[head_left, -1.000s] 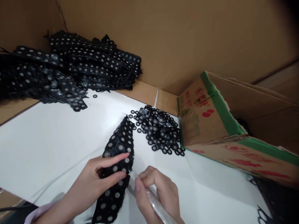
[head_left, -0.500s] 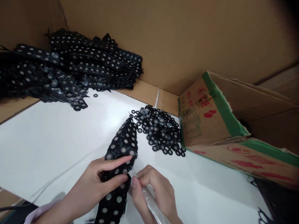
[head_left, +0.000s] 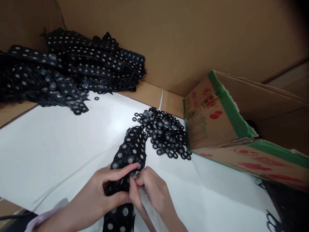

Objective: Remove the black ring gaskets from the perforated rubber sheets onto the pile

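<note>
A black sheet of rubber-looking rings with pale round centres [head_left: 125, 149] runs from the bottom edge up the middle of the white table. Thumb and fingers of my left hand [head_left: 103, 187] are closed round it, bending it up in a fold. My right hand [head_left: 152, 190] grips a pale, pen-like tool [head_left: 148, 203] whose tip meets the sheet between my left thumb and forefinger; the exact contact is hidden. Just beyond the sheet's far end lies a heap of loose black rings [head_left: 166, 132].
More black dotted sheets [head_left: 96, 61] are piled at the back left. A cardboard box with green edges [head_left: 210, 119] stands open at the right. Cardboard walls [head_left: 169, 42] rise behind the white tabletop [head_left: 60, 138]. Black pieces with loops [head_left: 274, 222] lie at the lower right.
My right hand and the tool have shifted left and slightly up, onto the sheet. The sheet's far end has swung right, towards the loose rings. My left hand keeps its hold.
</note>
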A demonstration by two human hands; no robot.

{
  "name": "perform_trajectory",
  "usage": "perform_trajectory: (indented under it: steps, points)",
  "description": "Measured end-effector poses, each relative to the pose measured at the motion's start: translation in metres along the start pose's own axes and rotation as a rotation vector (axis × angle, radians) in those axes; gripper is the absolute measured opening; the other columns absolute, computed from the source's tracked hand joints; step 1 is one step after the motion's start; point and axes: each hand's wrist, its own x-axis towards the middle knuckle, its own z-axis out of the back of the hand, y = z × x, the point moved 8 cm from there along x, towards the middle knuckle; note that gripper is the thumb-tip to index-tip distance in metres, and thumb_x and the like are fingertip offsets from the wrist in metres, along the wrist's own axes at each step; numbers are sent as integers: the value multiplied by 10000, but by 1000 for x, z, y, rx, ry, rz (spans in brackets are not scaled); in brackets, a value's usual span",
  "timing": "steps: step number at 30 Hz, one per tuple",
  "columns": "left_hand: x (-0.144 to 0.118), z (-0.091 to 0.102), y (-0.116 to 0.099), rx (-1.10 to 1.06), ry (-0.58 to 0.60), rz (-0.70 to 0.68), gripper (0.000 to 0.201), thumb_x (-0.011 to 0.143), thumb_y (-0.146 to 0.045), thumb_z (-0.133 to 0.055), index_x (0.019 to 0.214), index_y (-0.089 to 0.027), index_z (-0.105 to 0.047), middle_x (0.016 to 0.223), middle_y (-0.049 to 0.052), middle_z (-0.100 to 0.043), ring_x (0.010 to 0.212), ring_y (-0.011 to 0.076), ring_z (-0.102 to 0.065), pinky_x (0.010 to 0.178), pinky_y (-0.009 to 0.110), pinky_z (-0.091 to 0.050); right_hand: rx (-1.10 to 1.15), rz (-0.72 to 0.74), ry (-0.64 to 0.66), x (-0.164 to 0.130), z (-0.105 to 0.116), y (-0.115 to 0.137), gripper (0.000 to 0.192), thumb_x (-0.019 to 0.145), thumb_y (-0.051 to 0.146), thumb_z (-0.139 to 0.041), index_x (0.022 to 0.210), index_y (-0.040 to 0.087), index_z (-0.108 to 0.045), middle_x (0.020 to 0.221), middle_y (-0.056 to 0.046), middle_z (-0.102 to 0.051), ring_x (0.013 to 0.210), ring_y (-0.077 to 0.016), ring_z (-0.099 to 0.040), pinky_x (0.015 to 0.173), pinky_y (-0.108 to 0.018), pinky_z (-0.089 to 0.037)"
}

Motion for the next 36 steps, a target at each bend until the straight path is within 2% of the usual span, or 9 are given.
perform_trajectory:
  steps: [3, 6, 9, 14, 19, 25, 27, 32, 36]
  points:
    - [0, 1, 4, 7, -7, 35, 564, 687, -221, -813, 1210, -413, -720, 1057, -36, -806, 1093, 301, -699, 1005, 387, -533, 53, -73, 11, 3, 11, -2, 225, 880, 138, -492, 698, 232, -399, 596, 42, -486, 472, -102, -456, 471, -241, -356]
    - [3, 5, 7, 16, -40, 37, 638, 713, -206, -781, 1297, -425, -652, 1198, -60, -767, 1227, 309, -631, 1110, 434, -442, 181, -131, -46, 5, 31, -1, 283, 898, 161, -515, 658, 226, -379, 540, 56, -463, 430, -86, -410, 443, -239, -307]
    - [7, 8, 10, 41, -49, 10, 690, 749, -233, -762, 1390, -401, -567, 1395, -71, -651, 1340, 304, -538, 1176, 446, -351, 271, -96, -110, 3, 42, 5, 297, 895, 123, -509, 655, 221, -362, 523, 60, -472, 425, -76, -406, 430, -221, -287]
    - [8, 7, 12, 72, -4, -22, 768, 789, -280, -757, 1481, -390, -441, 1460, -68, -591, 1394, 299, -474, 1192, 451, -321, 242, -40, -42, -1, 27, 7, 272, 902, 117, -489, 682, 224, -370, 537, 63, -457, 434, -76, -394, 435, -221, -282]
    - [8, 6, 13, 53, 14, -5, 786, 787, -290, -772, 1486, -399, -429, 1419, -57, -630, 1378, 304, -492, 1189, 456, -322, 212, -44, -1, -2, 21, 2, 268, 936, 151, -475, 693, 224, -388, 557, 59, -463, 443, -78, -422, 442, -224, -287]
    - [6, 6, 13, -18, -3, 35, 795, 757, -264, -798, 1462, -413, -462, 1339, -59, -686, 1347, 306, -524, 1166, 444, -361, 171, -21, 9, -3, 20, 3, 247, 893, 108, -504, 704, 224, -394, 580, 57, -494, 459, -76, -449, 450, -219, -317]
    - [6, 4, 14, -34, 29, 38, 813, 763, -264, -803, 1473, -417, -440, 1371, -58, -666, 1345, 293, -527, 1165, 428, -363, 147, 9, -1, -3, 19, 5, 243, 874, 84, -510, 713, 224, -394, 587, 56, -498, 469, -77, -461, 455, -216, -332]
    - [5, -1, 13, -89, 104, 33, 830, 785, -258, -797, 1496, -412, -397, 1491, -75, -557, 1445, 250, -395, 1209, 371, -275, 112, 61, -23, -2, 13, 8, 246, 859, 56, -499, 726, 229, -387, 604, 48, -477, 496, -93, -467, 457, -227, -335]
    - [3, -1, 14, -79, 82, 41, 815, 789, -263, -781, 1503, -368, -405, 1402, -27, -640, 1364, 292, -495, 1160, 396, -367, 88, 75, -5, -2, 6, 8, 243, 864, 61, -484, 737, 231, -367, 628, 43, -442, 524, -102, -458, 463, -237, -314]
